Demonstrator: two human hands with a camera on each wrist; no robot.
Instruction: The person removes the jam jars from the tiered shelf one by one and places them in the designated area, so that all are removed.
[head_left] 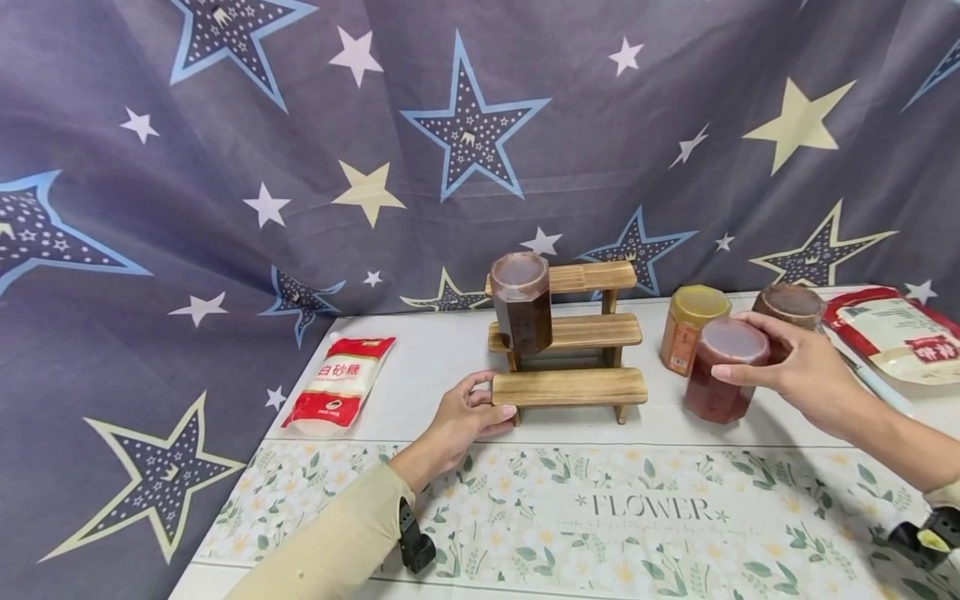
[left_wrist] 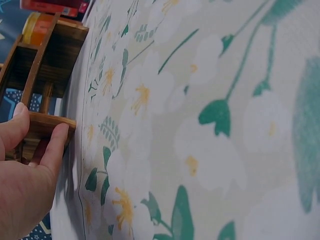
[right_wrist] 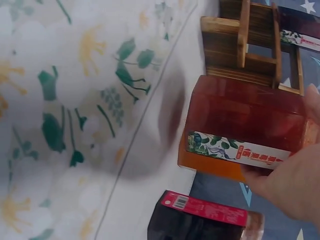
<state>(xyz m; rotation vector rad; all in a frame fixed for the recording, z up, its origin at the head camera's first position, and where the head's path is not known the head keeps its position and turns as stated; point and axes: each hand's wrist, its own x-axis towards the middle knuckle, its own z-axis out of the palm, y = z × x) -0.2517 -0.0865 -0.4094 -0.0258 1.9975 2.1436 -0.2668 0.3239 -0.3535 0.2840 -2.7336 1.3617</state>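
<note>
1. Red jar [head_left: 717,390], faceted: at the right of the table, to the right of the wooden stand. Long axis near vertical in the head view, translucent lid uppermost, base down. In the right wrist view the same axis runs across the picture, lid end toward the hand, label strip [right_wrist: 260,155] lengthwise along the side. Whether the base touches the table cannot be told.
2. Right hand [head_left: 813,377]: holds the red jar near its lid, thumb on the near side, fingers on the far side.
3. Wooden stand [head_left: 577,387], three tiers: planks run left to right, steps descending toward the person.
4. Left hand [head_left: 459,418]: grips the left end of the lowest tier between thumb and fingers.
5. Dark jar [head_left: 525,323]: upright on the middle tier, left end, lid up.
6. Yellow-lidded jar [head_left: 678,337]: upright, just behind the red jar.
7. Brown-lidded jar [head_left: 789,302]: behind the right hand, partly hidden.
8. Red-and-white packet [head_left: 341,383]: left of the stand, long axis slanting away from the person, toward the right.
9. Red-and-white bag [head_left: 900,333]: far right.
</note>
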